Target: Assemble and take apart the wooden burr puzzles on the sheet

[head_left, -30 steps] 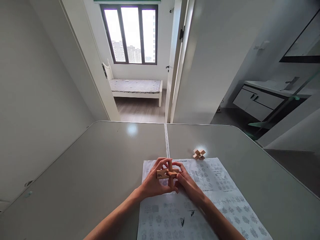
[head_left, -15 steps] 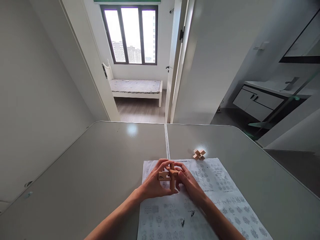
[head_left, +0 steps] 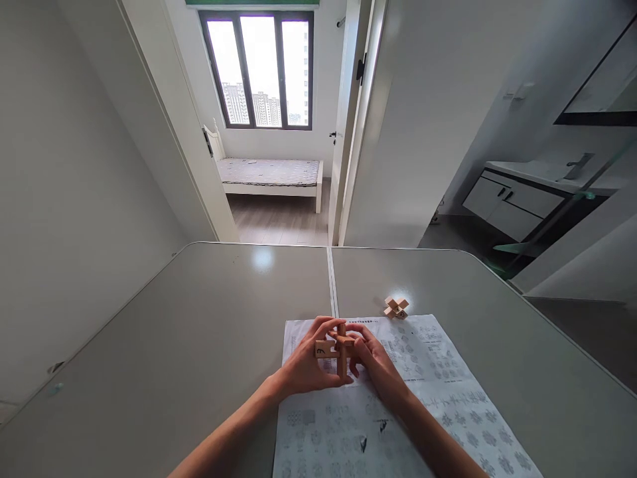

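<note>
While viewed from above, note left hand [head_left: 307, 360] clamped on wooden assembly [head_left: 342, 355], thumb below and fingers above its upright bar. Note right hand [head_left: 375, 365] closed on the same assembly from the right. Locate assembly above printed sheet [head_left: 343, 425]. Find second wooden assembly [head_left: 397, 307] on table [head_left: 239, 325], at the sheet's far edge.

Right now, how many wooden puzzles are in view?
2: one puzzle held between the left hand and right hand, another puzzle at the far edge of the paper. The hands may hide more.
</note>
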### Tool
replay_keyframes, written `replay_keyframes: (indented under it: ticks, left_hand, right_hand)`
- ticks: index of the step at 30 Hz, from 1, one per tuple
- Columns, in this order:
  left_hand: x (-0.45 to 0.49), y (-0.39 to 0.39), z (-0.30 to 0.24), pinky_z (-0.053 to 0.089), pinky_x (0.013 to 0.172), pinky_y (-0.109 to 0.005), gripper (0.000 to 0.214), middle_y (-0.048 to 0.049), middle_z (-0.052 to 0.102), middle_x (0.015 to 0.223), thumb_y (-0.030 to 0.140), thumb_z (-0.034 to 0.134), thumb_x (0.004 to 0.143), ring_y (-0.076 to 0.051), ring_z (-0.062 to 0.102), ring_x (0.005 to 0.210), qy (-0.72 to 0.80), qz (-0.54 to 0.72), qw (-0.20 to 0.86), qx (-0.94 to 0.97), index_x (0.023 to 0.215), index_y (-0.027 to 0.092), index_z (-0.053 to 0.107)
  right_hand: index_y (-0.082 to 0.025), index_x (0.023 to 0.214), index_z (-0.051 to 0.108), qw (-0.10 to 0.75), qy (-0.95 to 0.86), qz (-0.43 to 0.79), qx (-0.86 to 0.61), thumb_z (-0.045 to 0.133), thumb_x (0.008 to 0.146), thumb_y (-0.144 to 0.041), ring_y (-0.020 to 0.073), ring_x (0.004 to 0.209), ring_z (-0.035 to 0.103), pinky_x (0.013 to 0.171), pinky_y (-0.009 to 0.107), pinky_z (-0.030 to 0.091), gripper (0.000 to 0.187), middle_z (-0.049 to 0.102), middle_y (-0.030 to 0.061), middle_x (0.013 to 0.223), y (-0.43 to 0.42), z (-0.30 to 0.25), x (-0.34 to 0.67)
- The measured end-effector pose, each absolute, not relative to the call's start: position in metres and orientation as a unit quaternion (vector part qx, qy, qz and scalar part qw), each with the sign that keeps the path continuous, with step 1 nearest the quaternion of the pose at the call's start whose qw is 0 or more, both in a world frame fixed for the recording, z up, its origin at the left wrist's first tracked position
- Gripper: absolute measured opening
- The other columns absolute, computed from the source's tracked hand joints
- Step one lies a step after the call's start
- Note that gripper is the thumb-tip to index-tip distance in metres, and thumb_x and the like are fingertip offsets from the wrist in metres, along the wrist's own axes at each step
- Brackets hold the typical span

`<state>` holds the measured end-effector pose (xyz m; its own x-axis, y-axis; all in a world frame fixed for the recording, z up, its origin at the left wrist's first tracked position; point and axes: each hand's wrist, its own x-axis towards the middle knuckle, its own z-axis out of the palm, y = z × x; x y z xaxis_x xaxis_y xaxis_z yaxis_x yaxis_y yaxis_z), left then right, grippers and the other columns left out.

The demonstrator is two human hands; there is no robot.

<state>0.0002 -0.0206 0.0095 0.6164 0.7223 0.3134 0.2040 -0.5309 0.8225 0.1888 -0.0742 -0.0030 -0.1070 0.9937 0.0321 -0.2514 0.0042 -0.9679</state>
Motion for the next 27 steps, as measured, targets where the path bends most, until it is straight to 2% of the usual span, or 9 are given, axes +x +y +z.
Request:
replay_keyframes:
  ticks: [10,15,20,24,27]
  left_hand:
    - [0.0014,-0.0201,0.0087,0.057,0.104,-0.044,0.095,-0.0055,0.058,0.138,0.025,0.094,0.062,-0.029,0.064,0.122,0.288,0.328,0.397,0.808,0.145,0.039,0.049]
    - [0.0014,-0.0208,0.0083,0.057,0.102,-0.040,0.095,-0.0046,0.057,0.137,0.022,0.093,0.064,-0.027,0.064,0.119,0.279,0.334,0.393,0.810,0.145,0.040,0.048]
    - [0.0011,-0.0218,0.0110,0.057,0.102,-0.041,0.092,-0.0056,0.058,0.138,0.026,0.094,0.066,-0.027,0.065,0.119,0.274,0.345,0.397,0.805,0.146,0.037,0.048]
    - [0.0011,-0.0221,0.0119,0.058,0.102,-0.041,0.090,-0.0063,0.059,0.137,0.025,0.093,0.068,-0.027,0.066,0.119,0.275,0.346,0.398,0.804,0.146,0.037,0.048]
    - [0.0008,-0.0220,0.0112,0.058,0.103,-0.042,0.090,-0.0060,0.059,0.137,0.022,0.092,0.069,-0.026,0.066,0.119,0.275,0.346,0.395,0.806,0.146,0.038,0.048]
  right_hand:
    - [-0.023,0.119,0.061,0.536,-0.460,0.581,-0.404,0.062,0.092,-0.077,0.0133,0.060,0.052,0.055,0.028,0.045,0.060,0.068,0.0042,0.095,-0.0747,-0.0013,0.1873]
    - [-0.023,0.118,0.062,0.537,-0.459,0.582,-0.404,0.061,0.093,-0.076,0.0125,0.058,0.051,0.055,0.027,0.044,0.059,0.069,0.0038,0.092,-0.0744,-0.0030,0.1884]
    - [-0.024,0.127,0.064,0.526,-0.463,0.600,-0.386,0.066,0.092,-0.072,0.0121,0.057,0.052,0.057,0.029,0.044,0.059,0.071,0.0063,0.102,-0.0741,-0.0054,0.1909]
    - [-0.023,0.132,0.064,0.524,-0.469,0.596,-0.387,0.069,0.092,-0.070,0.0133,0.058,0.051,0.058,0.029,0.044,0.061,0.070,0.0042,0.088,-0.0737,-0.0093,0.1917]
    - [-0.023,0.131,0.066,0.530,-0.464,0.592,-0.392,0.070,0.091,-0.070,0.0126,0.057,0.050,0.057,0.029,0.044,0.061,0.071,0.0053,0.092,-0.0736,-0.0104,0.1909]
